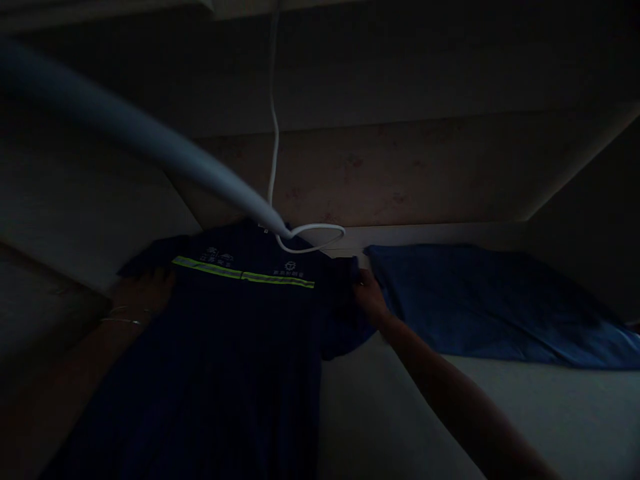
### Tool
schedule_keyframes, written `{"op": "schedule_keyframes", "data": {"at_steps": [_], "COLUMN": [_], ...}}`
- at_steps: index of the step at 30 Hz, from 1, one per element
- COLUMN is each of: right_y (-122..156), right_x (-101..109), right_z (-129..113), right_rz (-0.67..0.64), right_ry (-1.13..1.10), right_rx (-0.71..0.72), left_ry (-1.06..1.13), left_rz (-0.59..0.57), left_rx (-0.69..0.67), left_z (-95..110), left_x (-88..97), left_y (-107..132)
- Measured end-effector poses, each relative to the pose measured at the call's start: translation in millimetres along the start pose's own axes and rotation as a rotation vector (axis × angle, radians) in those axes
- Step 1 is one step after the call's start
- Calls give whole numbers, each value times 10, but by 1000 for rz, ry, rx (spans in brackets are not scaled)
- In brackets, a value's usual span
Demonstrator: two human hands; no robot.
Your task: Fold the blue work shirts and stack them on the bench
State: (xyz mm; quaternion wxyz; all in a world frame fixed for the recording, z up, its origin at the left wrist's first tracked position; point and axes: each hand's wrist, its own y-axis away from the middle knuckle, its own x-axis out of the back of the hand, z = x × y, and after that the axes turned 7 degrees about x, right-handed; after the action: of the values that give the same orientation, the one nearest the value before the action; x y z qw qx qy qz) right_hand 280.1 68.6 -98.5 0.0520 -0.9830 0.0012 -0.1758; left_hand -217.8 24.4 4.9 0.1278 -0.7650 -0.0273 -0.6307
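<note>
A sleeve [343, 293] of a dark navy cloth shirt [240, 327] with a yellow-edged chest stripe [210, 269] is pinched by the right hand [371, 299]; the grip of the left hand [146, 291] cannot be told. The shirt is spread on a pale surface [505, 413], beside a blue fabric piece [480, 300].

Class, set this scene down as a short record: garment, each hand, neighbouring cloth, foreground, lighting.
Garment: dark navy short-sleeved cloth top, spread out, with a yellow-green and grey stripe across it and pale printing above
Left hand: touching one sleeve; grip too dark to tell; thin bracelets on the wrist
Right hand: holding the other sleeve's end
Neighbouring cloth: rumpled blue fabric, right of the top
Foreground: blurred pale pole; looped white cord
Lighting: very dim
</note>
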Motion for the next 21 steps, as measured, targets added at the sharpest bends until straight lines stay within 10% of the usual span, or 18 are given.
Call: {"op": "schedule_keyframes", "data": {"at_steps": [5, 9, 14, 17, 21], "right_y": [257, 644, 1214, 1465, 1527], "right_x": [393, 544, 445, 486, 857], "right_z": [307, 109, -151, -74, 145], "right_rz": [17, 23, -242, -367, -336], "right_ry": [-191, 55, 284, 330, 363], "right_rx": [-179, 112, 498, 520, 435], "left_ry": [-140, 64, 373, 330, 286], "left_rz": [-176, -273, -113, -134, -176], "left_rx": [75, -275, -647, -657, -546], "left_z": [756, 2003, 3436, 3816, 3734], "left_x": [173, 166, -12, -235, -514], "left_y": [96, 527, 1043, 1046, 736]}}
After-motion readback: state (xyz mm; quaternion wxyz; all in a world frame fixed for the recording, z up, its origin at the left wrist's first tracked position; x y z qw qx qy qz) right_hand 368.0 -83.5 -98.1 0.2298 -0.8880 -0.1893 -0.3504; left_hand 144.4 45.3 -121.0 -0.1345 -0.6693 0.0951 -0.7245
